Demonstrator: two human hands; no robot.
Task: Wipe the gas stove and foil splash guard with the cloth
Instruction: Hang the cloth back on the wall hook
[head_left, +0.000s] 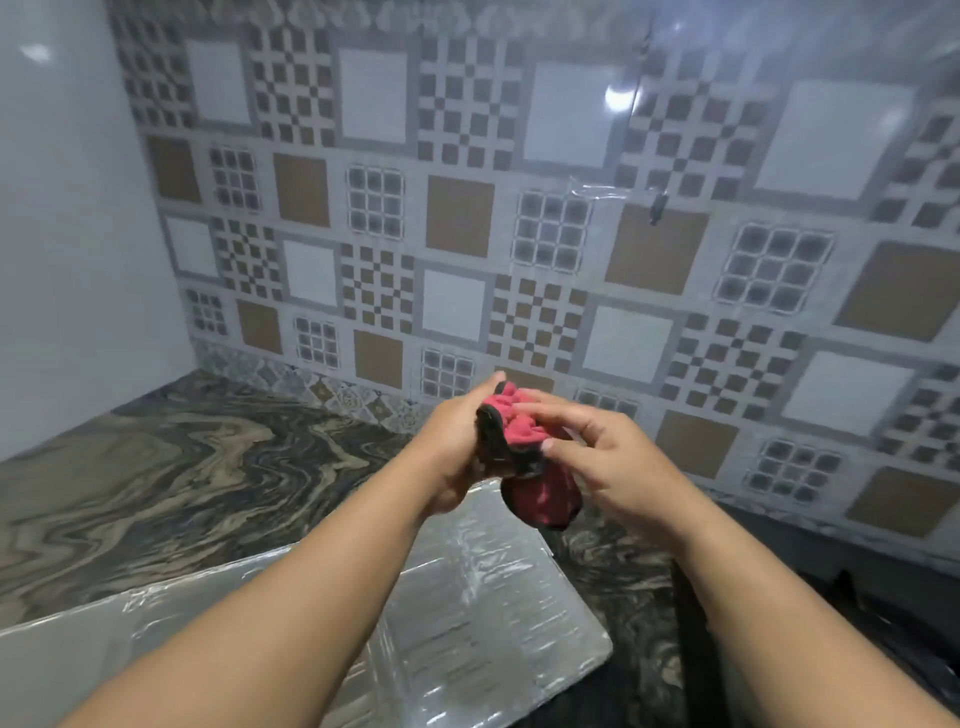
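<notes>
Above the marbled brown-and-black stone countertop (171, 467), I have both hands up in front of the patterned tile wall (467, 208), working a bunched red cloth with a dark edge (524, 457) between them. My left hand (457, 447) is wrapped around the cloth's left side, fingers curled round it, while my right hand (613, 457) pinches and gathers the folds on top with thumb and fingertips; the lower part of the cloth hangs in a rounded bag below both hands. It touches nothing else.

The crinkled silver foil splash guard (483, 597) lies flat on the counter just beneath my forearms, its shiny ribbed face up. What I take to be the dark edge of the gas stove (883, 597) shows at the lower right, mostly out of view, so I cannot say much about its condition.

I judge this to be the preparing step: folding the cloth into a firm pad before wiping. To do it well, I would tuck the loose hanging part in so no corner drags, leave a broad flat face of clean red fabric outward, and settle it in one hand. On the foil I would press lightly and stroke along the ribs, since thin foil could crease or tear under a hard scrub, steadying the sheet with the free hand.
</notes>
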